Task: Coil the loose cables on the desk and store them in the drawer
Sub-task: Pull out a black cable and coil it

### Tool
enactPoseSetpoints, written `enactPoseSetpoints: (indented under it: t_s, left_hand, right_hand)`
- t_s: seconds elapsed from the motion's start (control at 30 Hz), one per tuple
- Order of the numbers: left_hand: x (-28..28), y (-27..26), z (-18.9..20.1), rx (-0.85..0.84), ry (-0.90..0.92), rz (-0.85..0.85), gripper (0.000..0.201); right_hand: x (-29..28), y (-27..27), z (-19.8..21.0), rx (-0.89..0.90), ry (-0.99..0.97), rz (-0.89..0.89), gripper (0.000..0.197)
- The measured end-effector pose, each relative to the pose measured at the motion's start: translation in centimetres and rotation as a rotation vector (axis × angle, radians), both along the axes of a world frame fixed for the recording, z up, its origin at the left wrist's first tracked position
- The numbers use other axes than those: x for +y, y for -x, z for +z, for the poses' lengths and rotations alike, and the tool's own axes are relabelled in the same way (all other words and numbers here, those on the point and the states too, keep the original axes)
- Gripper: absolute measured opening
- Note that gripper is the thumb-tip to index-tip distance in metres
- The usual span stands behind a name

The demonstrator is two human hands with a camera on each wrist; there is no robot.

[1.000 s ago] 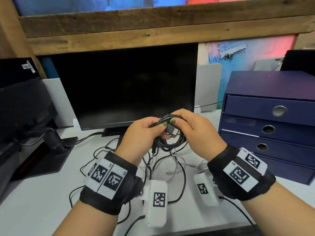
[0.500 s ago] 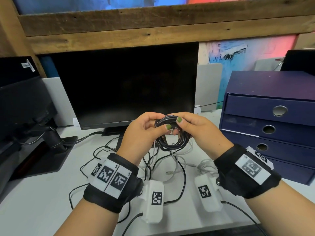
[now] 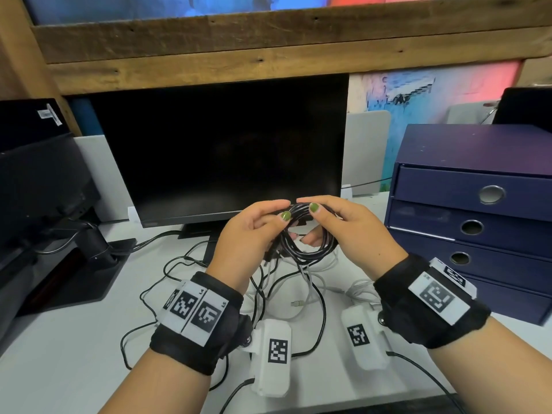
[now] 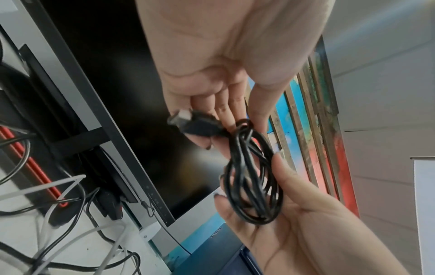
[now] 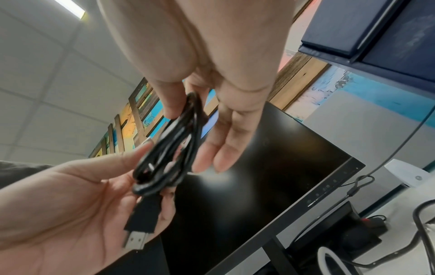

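A black cable coil (image 3: 309,245) hangs in the air in front of the monitor, held between both hands. My left hand (image 3: 280,211) pinches its top left with the thumb. In the left wrist view its fingers (image 4: 226,106) also hold the cable's USB plug (image 4: 196,125) beside the black cable coil (image 4: 254,178). My right hand (image 3: 310,204) pinches the coil's top right, and its fingers (image 5: 219,148) lie behind the black cable coil (image 5: 172,152). Loose black and white cables (image 3: 298,289) lie tangled on the white desk below. The blue drawer unit (image 3: 478,222) stands at the right with its drawers closed.
A dark monitor (image 3: 224,150) stands right behind the hands, under a wooden shelf (image 3: 268,55). A second monitor on a black stand (image 3: 74,264) fills the left side. Thin black wires (image 3: 134,339) run across the near desk.
Both hands have risen slightly and both thumbs now sit on top of the coil. The plug, once between the thumbs, has moved down under my left fingers. The coil hangs lower.
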State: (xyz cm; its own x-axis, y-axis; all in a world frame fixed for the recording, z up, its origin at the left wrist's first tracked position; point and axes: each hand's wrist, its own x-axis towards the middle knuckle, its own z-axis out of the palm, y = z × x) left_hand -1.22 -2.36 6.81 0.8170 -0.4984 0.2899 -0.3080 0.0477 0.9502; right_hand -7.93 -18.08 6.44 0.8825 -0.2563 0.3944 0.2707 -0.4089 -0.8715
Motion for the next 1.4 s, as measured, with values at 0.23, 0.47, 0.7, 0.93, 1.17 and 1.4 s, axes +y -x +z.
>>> enactPoseSetpoints:
  t_s: [0.23,0.47,0.7,0.93,1.17,1.4]
  left_hand:
    - [-0.1,-0.3,-0.3,-0.147,0.033,0.104,0.027]
    - [-0.3,-0.5,-0.9,-0.257,0.079,0.191,0.024]
    - [-0.3,-0.8,-1.1,-0.431,0.082,0.411,0.028]
    - [-0.1,-2.0,-0.7,-0.444,0.114,0.486,0.030]
    - [0.1,-2.8,-0.2,-0.331,0.218,0.512,0.028]
    - [-0.3,-2.1,-0.3,-0.294,0.153,0.321,0.030]
  right_hand:
    - [-0.2,0.1,0.2,0.042,0.061,0.018,0.026]
    - [0.1,-0.2,-0.2,0.009,0.100,0.021,0.036]
    - [0.7,-0.6,-1.1,0.029,0.044,0.058,0.035]
    - [0.4,-0.1,-1.2,0.072,-0.005,-0.025,0.046]
    - [0.6,0.0,-0.3,0.126,-0.019,0.019,0.033]
    - [0.9,-0.1,-0.8,0.117,-0.163,-0.019,0.032]
